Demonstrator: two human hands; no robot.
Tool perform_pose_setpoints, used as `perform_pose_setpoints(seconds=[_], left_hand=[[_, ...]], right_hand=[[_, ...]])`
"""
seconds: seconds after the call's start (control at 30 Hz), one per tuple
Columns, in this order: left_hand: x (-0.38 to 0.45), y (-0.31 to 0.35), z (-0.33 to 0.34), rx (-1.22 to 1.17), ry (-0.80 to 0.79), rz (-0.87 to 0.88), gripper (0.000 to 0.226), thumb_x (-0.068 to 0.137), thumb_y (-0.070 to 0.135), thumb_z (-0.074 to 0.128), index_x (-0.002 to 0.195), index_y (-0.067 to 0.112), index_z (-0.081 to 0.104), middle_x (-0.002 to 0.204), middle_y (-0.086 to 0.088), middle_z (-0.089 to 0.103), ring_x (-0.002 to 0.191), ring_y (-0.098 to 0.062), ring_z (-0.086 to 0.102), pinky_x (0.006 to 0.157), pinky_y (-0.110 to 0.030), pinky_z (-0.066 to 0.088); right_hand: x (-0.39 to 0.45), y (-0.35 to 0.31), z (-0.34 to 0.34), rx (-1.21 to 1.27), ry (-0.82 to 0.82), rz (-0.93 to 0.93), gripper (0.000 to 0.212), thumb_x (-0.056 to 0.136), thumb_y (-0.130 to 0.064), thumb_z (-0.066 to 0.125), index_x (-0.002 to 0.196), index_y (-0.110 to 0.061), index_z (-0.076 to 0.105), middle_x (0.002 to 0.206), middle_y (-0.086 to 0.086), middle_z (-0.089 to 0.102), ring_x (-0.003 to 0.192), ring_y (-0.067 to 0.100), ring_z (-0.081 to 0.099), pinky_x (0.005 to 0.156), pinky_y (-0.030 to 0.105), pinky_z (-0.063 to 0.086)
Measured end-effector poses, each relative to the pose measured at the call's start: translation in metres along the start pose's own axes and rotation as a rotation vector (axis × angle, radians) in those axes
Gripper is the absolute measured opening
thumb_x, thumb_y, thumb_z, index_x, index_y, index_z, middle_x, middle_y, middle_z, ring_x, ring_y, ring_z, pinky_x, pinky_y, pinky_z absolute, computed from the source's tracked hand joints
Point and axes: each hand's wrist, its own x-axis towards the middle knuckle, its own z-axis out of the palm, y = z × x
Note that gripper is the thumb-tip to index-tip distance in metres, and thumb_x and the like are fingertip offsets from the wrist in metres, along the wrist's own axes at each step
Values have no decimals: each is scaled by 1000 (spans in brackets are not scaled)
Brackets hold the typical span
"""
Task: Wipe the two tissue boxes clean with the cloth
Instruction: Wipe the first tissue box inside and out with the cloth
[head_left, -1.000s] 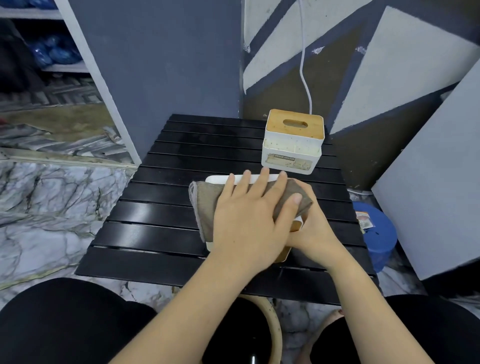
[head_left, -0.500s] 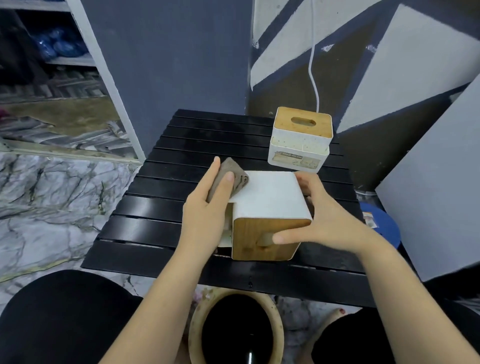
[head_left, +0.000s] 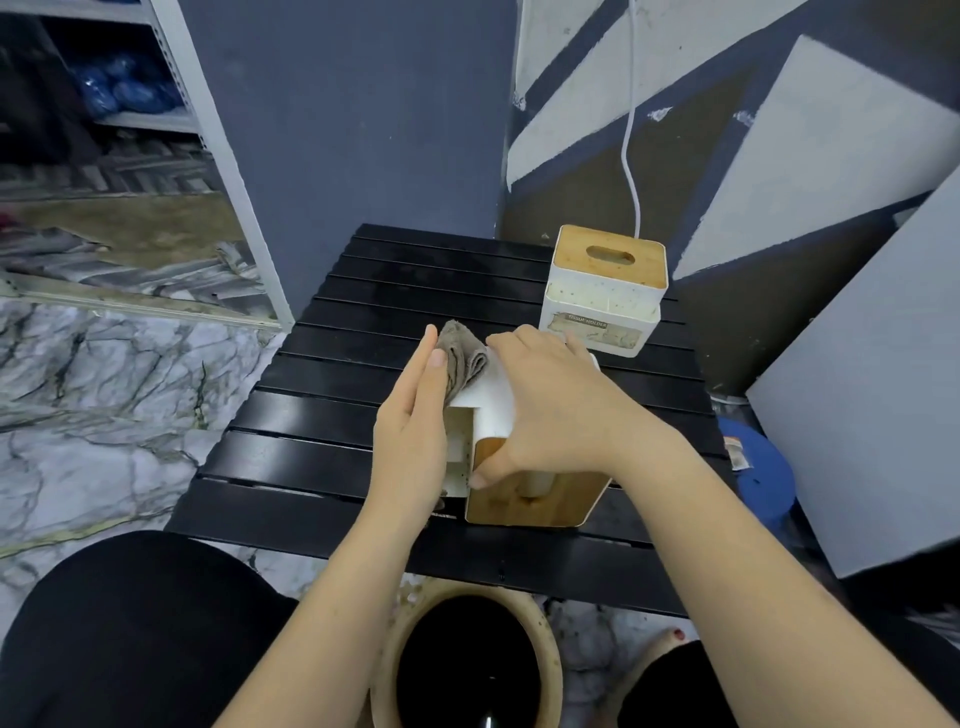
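Observation:
A white tissue box (head_left: 493, 405) lies on its side on the black slatted table (head_left: 311, 457), its wooden lid facing me. My right hand (head_left: 550, 405) lies across the top of this box, thumb on the lid edge, gripping it. My left hand (head_left: 415, 426) presses a bunched grey-brown cloth (head_left: 462, 358) against the box's left side. A second white tissue box (head_left: 605, 291) with a wooden lid stands upright at the table's far right; its sides are speckled with dirt.
A beige-rimmed bin with a dark inside (head_left: 467, 660) sits under the table's near edge between my knees. A blue stool (head_left: 758, 473) stands to the right. Grey panels lean at the right, a white cable (head_left: 631, 156) hangs on the wall, and a shelf stands at the left.
My left hand slid the cloth from the box's top to its left side. My right hand shifted from the lid end to lie over the top of the box.

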Motion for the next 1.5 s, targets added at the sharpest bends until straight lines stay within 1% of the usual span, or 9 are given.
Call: perform_pose_setpoints(seconds=[0.2, 0.33, 0.5, 0.73, 1.0, 1.17, 1.3, 1.4, 1.5], left_hand=[[10, 23, 5, 92, -129, 176, 41, 106, 44, 47, 146, 42, 50, 141, 31, 52, 127, 18, 46, 104, -7, 37], [13, 43, 15, 420, -253, 350, 44, 103, 51, 46, 147, 50, 45, 158, 21, 39, 150, -3, 30, 122, -41, 30], [1, 52, 39, 893, -489, 530, 50, 104, 58, 33, 153, 48, 35, 167, 14, 23, 156, -16, 14, 126, -45, 16], [-18, 28, 69, 1237, -579, 776, 58, 99, 57, 20, 144, 41, 53, 158, -1, 44, 148, -31, 38, 123, -51, 23], [-7, 36, 62, 1225, -542, 608, 50, 107, 54, 18, 154, 46, 33, 165, 7, 30, 156, -24, 20, 128, -43, 2], [17, 39, 42, 1212, -454, 455, 49, 106, 54, 22, 154, 47, 31, 166, 11, 25, 157, -20, 13, 127, -40, 1], [24, 41, 29, 1019, -341, 287, 44, 106, 51, 35, 149, 46, 44, 163, 13, 34, 151, -20, 30, 117, -42, 30], [29, 35, 20, 728, -223, 181, 40, 104, 47, 47, 142, 40, 56, 132, 8, 67, 112, -12, 63, 91, -29, 47], [28, 25, 16, 539, -108, 118, 37, 104, 45, 48, 136, 34, 63, 94, 19, 69, 73, 3, 54, 66, -13, 42]], right_hand=[[-11, 9, 1, 288, 201, 51, 113, 52, -58, 95, 143, -23, 39, 131, -9, 42, 124, 13, 37, 116, 47, 34], [-25, 21, 23, 666, 410, 100, 107, 46, -49, 100, 135, -30, 43, 129, -10, 49, 124, 12, 50, 104, 39, 50], [-50, 34, 62, 1053, 550, 128, 105, 55, -28, 99, 142, -24, 42, 137, -7, 60, 123, 2, 61, 97, 19, 52], [-67, 52, 105, 973, 553, 168, 90, 71, -8, 90, 146, -15, 41, 138, -18, 53, 130, -9, 51, 103, 6, 39], [-71, 54, 114, 1109, 565, 178, 100, 61, -17, 100, 141, -28, 41, 136, -16, 61, 129, 9, 60, 105, 35, 53], [-72, 54, 116, 1115, 537, 200, 107, 54, -25, 103, 136, -43, 37, 140, -29, 48, 134, -5, 49, 106, 23, 48], [-72, 55, 117, 1113, 528, 211, 106, 55, -22, 103, 135, -43, 35, 135, -37, 46, 132, -12, 46, 102, 11, 45], [-72, 55, 118, 1113, 524, 212, 109, 56, -24, 103, 140, -39, 34, 138, -36, 44, 134, -12, 44, 102, 10, 44], [-71, 53, 117, 1112, 525, 213, 110, 56, -26, 102, 141, -38, 33, 140, -34, 44, 135, -11, 43, 103, 10, 44]])
